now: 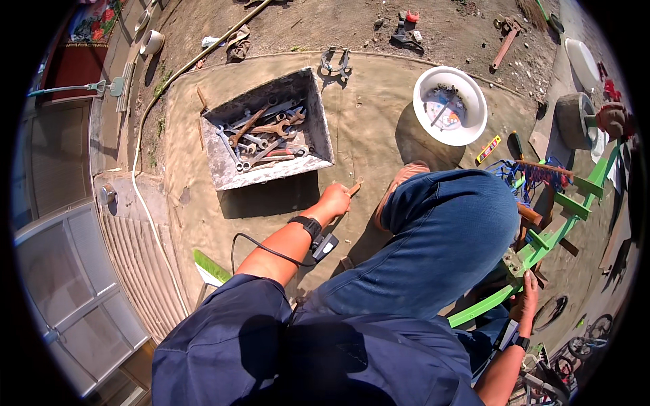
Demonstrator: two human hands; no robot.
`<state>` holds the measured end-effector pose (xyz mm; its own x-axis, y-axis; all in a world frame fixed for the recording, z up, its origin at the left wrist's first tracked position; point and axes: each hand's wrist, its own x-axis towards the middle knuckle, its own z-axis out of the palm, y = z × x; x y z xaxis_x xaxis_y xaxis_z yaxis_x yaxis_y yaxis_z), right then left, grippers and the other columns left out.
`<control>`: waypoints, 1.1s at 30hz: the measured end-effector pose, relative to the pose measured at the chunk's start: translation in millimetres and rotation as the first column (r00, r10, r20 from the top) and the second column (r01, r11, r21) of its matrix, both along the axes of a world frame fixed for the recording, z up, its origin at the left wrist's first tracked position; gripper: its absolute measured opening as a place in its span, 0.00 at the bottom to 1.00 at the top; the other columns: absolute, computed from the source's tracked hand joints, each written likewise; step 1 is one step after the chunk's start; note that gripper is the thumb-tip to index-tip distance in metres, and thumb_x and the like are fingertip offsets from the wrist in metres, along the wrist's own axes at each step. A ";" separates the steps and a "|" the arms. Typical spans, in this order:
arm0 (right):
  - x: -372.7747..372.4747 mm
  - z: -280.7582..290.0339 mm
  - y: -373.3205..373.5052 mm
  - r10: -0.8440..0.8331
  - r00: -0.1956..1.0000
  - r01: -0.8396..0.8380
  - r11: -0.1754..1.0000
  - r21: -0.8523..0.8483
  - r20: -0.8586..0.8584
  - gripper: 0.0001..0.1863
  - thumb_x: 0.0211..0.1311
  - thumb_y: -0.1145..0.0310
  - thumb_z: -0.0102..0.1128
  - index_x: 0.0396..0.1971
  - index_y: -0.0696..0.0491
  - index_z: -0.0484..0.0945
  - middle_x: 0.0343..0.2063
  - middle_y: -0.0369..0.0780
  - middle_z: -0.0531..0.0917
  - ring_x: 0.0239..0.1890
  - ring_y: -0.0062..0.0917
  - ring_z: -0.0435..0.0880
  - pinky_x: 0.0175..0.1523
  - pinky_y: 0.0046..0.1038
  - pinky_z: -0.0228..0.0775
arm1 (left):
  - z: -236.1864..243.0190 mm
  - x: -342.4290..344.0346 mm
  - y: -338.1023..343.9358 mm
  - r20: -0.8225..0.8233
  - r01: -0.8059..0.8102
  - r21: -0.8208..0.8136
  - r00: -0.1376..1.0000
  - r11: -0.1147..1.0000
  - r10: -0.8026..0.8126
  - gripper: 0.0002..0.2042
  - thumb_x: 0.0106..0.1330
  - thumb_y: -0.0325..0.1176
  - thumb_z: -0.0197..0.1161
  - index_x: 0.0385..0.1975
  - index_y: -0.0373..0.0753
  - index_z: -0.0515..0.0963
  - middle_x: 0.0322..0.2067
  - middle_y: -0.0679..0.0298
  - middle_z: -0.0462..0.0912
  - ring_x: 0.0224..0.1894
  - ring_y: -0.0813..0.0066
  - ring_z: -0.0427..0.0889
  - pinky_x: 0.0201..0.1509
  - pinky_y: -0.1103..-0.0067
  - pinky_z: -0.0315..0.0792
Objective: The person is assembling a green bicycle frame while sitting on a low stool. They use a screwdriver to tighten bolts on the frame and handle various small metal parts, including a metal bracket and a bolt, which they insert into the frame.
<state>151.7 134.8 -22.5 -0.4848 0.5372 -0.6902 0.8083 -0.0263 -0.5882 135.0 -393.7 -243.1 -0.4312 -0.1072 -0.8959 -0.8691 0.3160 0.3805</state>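
My left hand (333,201) is closed around a short rusty brown wrench (355,187), whose end sticks out past my fingers over the ground sheet. Just beyond it, to the left, stands an open metal box (271,174) with several wrenches (271,128) heaped inside, some rusty and some silver. On my right side, my right hand (527,298) grips a long green metal frame (538,252) beside my bent knee. Its fingertips show at the bar; the rest of that grip is partly hidden.
A white basin (482,111) holding small dark parts stands ahead to the right. Near it lie a yellow-and-red packet (488,150) and a bundle of blue cords (504,170). A pipe wrench (506,47) lies farther out. A pale hose (139,139) runs along the left.
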 end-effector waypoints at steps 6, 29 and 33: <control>1.8 0.7 -0.8 -0.044 0.999 0.044 0.998 -0.038 -0.006 0.27 0.60 0.58 0.66 0.57 0.49 0.70 0.30 0.29 0.79 0.23 0.11 0.75 0.19 0.13 0.58 | 14.6 -7.5 3.8 0.054 -0.090 0.042 0.995 0.995 0.088 0.14 0.67 0.28 0.48 0.49 0.32 0.73 0.32 0.63 0.80 0.27 0.76 0.81 0.23 0.80 0.71; 23.1 -4.9 -3.2 -0.030 0.970 0.006 0.995 -0.101 -0.242 0.32 0.56 0.64 0.69 0.58 0.58 0.68 0.43 0.39 0.79 0.39 0.20 0.78 0.44 0.21 0.71 | 23.7 -25.2 -21.9 -0.158 0.207 -0.330 0.950 0.921 -0.270 0.20 0.63 0.35 0.59 0.51 0.28 0.74 0.43 0.50 0.83 0.41 0.66 0.82 0.44 0.73 0.74; 22.5 7.9 12.6 0.017 0.972 -0.032 0.998 -0.057 -0.236 0.33 0.57 0.58 0.69 0.58 0.59 0.69 0.46 0.40 0.78 0.46 0.23 0.77 0.46 0.24 0.71 | 2.9 -24.5 -50.0 -0.148 0.299 -0.300 0.924 0.906 -0.353 0.19 0.65 0.39 0.57 0.47 0.29 0.77 0.42 0.54 0.83 0.41 0.69 0.81 0.46 0.74 0.74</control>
